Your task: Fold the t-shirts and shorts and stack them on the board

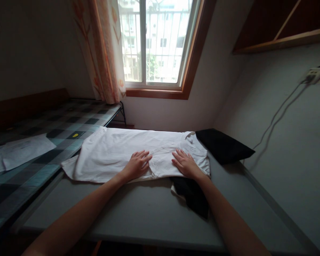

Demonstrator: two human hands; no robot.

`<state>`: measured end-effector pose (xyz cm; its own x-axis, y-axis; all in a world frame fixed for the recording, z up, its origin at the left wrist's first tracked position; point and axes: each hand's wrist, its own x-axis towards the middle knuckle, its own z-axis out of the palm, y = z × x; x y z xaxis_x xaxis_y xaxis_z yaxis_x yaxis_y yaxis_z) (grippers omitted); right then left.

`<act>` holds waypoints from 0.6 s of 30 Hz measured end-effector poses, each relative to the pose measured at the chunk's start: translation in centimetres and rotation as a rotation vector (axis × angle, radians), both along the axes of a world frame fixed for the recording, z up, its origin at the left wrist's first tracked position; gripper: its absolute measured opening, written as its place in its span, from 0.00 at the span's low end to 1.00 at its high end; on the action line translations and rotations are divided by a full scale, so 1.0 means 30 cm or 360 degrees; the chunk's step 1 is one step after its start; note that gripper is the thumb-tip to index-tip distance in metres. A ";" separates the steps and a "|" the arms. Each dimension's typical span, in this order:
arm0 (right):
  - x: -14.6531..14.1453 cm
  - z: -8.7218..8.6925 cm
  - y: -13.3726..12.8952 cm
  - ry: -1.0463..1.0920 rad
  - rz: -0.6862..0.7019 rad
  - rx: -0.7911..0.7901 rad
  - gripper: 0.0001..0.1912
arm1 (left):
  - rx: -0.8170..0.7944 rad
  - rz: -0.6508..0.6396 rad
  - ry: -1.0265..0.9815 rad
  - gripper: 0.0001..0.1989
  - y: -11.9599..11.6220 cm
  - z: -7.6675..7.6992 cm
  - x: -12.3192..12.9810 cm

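A white shirt point(114, 149) lies spread sideways across the grey table point(149, 213), its collar toward the right and its hem toward the left. My left hand point(137, 165) rests flat on the middle of the shirt's near side, fingers spread. On the part nearer the collar lies my right hand point(185, 163), also flat with its fingers apart. Black cloth point(221, 145) sticks out beyond the collar at the far right. Another black piece with a white edge point(193, 195) shows from under the near side, partly hidden by my right forearm.
On the left stands a bed with a checked cover point(42, 124) and white sheets or packaging point(28, 151) on it. A curtain point(104, 53) hangs by the barred window point(160, 46). Cords point(276, 119) run down the right wall from a socket point(314, 75), below a wooden shelf point(290, 42).
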<state>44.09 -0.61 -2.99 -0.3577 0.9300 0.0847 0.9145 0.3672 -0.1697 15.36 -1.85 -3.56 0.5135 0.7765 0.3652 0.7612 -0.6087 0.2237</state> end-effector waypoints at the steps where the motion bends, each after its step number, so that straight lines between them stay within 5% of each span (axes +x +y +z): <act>1: 0.002 -0.001 0.000 0.0004 0.0007 -0.0004 0.29 | 0.0010 -0.0013 -0.0033 0.18 -0.001 0.002 0.001; 11: 0.007 -0.002 0.004 0.0040 0.0026 -0.0034 0.29 | -0.0034 -0.0506 -0.0056 0.13 -0.019 0.028 0.017; 18: 0.010 -0.009 0.004 0.0049 0.0039 0.0010 0.28 | -0.0201 -0.0620 -0.0061 0.13 -0.027 0.055 0.013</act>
<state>44.38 -0.50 -3.27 -0.3773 0.9205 0.1018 0.8996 0.3904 -0.1955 15.74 -2.66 -1.91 0.7656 0.5669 0.3041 0.4691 -0.8155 0.3391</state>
